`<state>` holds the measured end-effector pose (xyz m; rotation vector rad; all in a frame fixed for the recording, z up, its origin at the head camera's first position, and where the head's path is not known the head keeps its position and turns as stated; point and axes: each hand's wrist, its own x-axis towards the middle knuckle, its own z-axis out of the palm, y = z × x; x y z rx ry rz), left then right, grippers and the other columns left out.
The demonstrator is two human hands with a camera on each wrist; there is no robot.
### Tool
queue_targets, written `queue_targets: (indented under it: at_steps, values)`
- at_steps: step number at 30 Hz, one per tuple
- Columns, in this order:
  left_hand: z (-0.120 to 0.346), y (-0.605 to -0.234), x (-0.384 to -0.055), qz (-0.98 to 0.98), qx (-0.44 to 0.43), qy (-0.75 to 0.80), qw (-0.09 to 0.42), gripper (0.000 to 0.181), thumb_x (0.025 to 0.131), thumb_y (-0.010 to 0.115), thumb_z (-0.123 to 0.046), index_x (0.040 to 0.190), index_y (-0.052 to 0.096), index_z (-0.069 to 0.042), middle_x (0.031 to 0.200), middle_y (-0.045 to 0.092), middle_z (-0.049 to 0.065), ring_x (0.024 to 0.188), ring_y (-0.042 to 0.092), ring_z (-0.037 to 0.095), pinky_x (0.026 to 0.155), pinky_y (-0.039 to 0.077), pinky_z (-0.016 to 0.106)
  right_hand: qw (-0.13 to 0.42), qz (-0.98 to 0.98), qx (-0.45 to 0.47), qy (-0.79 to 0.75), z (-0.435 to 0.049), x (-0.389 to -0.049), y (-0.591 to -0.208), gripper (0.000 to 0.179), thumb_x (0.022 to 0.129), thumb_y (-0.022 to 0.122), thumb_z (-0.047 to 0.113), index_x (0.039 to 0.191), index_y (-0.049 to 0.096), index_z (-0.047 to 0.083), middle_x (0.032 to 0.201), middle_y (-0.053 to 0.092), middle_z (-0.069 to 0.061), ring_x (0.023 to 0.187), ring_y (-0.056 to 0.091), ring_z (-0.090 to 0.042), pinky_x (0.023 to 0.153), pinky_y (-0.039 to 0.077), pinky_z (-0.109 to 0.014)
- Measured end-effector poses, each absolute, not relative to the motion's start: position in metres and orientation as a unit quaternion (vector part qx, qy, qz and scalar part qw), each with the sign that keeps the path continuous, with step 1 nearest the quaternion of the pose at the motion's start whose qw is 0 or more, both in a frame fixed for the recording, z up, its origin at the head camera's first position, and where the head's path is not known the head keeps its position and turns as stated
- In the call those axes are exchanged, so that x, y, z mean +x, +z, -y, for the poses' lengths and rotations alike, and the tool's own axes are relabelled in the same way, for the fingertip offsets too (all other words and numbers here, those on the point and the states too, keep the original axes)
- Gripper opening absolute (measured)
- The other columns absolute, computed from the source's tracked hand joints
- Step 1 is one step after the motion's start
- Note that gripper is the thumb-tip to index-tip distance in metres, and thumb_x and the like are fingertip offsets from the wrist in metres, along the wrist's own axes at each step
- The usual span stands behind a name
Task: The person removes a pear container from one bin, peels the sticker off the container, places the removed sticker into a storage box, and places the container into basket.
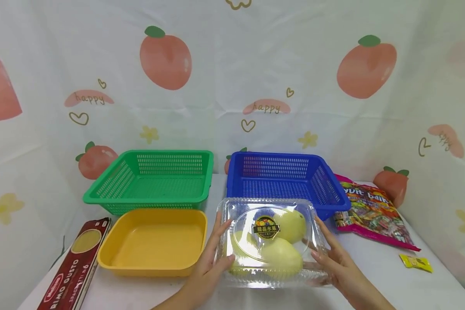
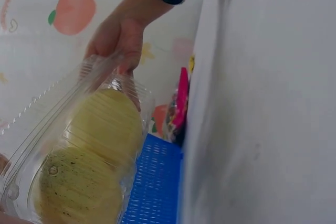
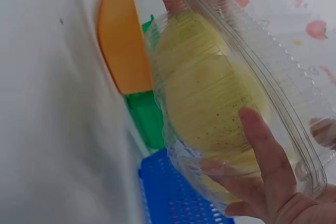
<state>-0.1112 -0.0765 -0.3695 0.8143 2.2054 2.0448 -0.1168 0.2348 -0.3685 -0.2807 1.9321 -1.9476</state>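
Observation:
Both hands hold a clear plastic clamshell box (image 1: pixel 252 258) up over the front of the table, one at each side. Inside lie several pale yellow-green fruits (image 1: pixel 282 256), and a black and gold label (image 1: pixel 266 227) sits on the lid. My left hand (image 1: pixel 208 269) grips the left side, thumb on the front. My right hand (image 1: pixel 339 269) grips the right side, thumb near the front corner. In the right wrist view, fingers (image 3: pixel 270 161) of the right hand spread under the box's base. The lid appears closed in the head view.
Behind the box stands a blue basket (image 1: pixel 327 172), with a green basket (image 1: pixel 207 181) to its left. A yellow tub (image 1: pixel 151 272) is in front of the green one. Far left lies a red spaghetti pack (image 1: pixel 73 269); at right are a candy bag (image 1: pixel 372 211) and a small yellow packet (image 1: pixel 416 262).

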Motion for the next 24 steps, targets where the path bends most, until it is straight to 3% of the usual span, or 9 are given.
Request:
queue_targets:
  at_steps: [4, 9, 12, 16, 21, 24]
  values:
    - [0.078, -0.377, -0.103, -0.717, 0.240, 0.655, 0.018, 0.066, 0.093, 0.045, -0.005, 0.149, 0.018, -0.027, 0.156, -0.018, -0.004, 0.142, -0.019, 0.025, 0.098, -0.011, 0.075, 0.204, -0.671, -0.126, -0.702, -0.233, -0.113, -0.384, 0.067, 0.102, 0.031, 0.020, 0.139, -0.010, 0.057, 0.145, -0.012, -0.038, 0.108, 0.063, -0.024, 0.079, 0.053, -0.051]
    - [0.078, -0.388, -0.097, -0.724, 0.217, 0.654, 0.023, 0.067, 0.093, 0.046, -0.005, 0.150, 0.016, -0.025, 0.157, -0.017, 0.001, 0.134, -0.011, -0.012, 0.099, -0.011, 0.074, 0.217, -0.674, -0.112, -0.697, -0.231, -0.111, -0.399, 0.067, 0.102, 0.032, 0.022, 0.139, -0.012, 0.056, 0.144, -0.016, -0.041, 0.113, 0.056, -0.037, 0.079, 0.053, -0.053]
    - [0.078, -0.393, -0.097, -0.724, 0.215, 0.655, 0.029, 0.068, 0.093, 0.046, -0.006, 0.150, 0.013, -0.022, 0.157, -0.018, 0.003, 0.128, -0.009, -0.023, 0.100, -0.011, 0.073, 0.225, -0.667, -0.106, -0.703, -0.231, -0.111, -0.404, 0.068, 0.102, 0.033, 0.023, 0.141, -0.014, 0.053, 0.143, -0.019, -0.041, 0.115, 0.054, -0.040, 0.080, 0.051, -0.057]
    - [0.077, -0.399, -0.097, -0.720, 0.208, 0.661, 0.039, 0.067, 0.094, 0.046, -0.007, 0.150, 0.013, -0.022, 0.157, -0.018, 0.002, 0.133, -0.013, -0.012, 0.101, -0.013, 0.071, 0.237, -0.648, -0.128, -0.713, -0.231, -0.110, -0.409, 0.069, 0.102, 0.032, 0.020, 0.141, -0.019, 0.047, 0.143, -0.026, -0.037, 0.117, 0.053, -0.034, 0.086, 0.048, -0.059]
    - [0.077, -0.404, -0.098, -0.714, 0.195, 0.671, 0.052, 0.066, 0.094, 0.047, -0.011, 0.150, 0.013, -0.021, 0.157, -0.018, 0.003, 0.140, -0.021, 0.024, 0.102, -0.014, 0.069, 0.245, -0.642, -0.132, -0.715, -0.231, -0.112, -0.413, 0.070, 0.102, 0.032, 0.020, 0.141, -0.022, 0.043, 0.142, -0.026, -0.038, 0.119, 0.050, -0.034, 0.088, 0.049, -0.056]
    - [0.076, -0.406, -0.098, -0.711, 0.197, 0.673, 0.056, 0.064, 0.095, 0.046, -0.012, 0.150, 0.014, -0.019, 0.156, -0.019, 0.005, 0.139, -0.023, 0.035, 0.101, -0.014, 0.070, 0.245, -0.645, -0.116, -0.715, -0.232, -0.112, -0.415, 0.070, 0.102, 0.033, 0.022, 0.142, -0.020, 0.044, 0.142, -0.022, -0.040, 0.118, 0.051, -0.036, 0.086, 0.050, -0.056]
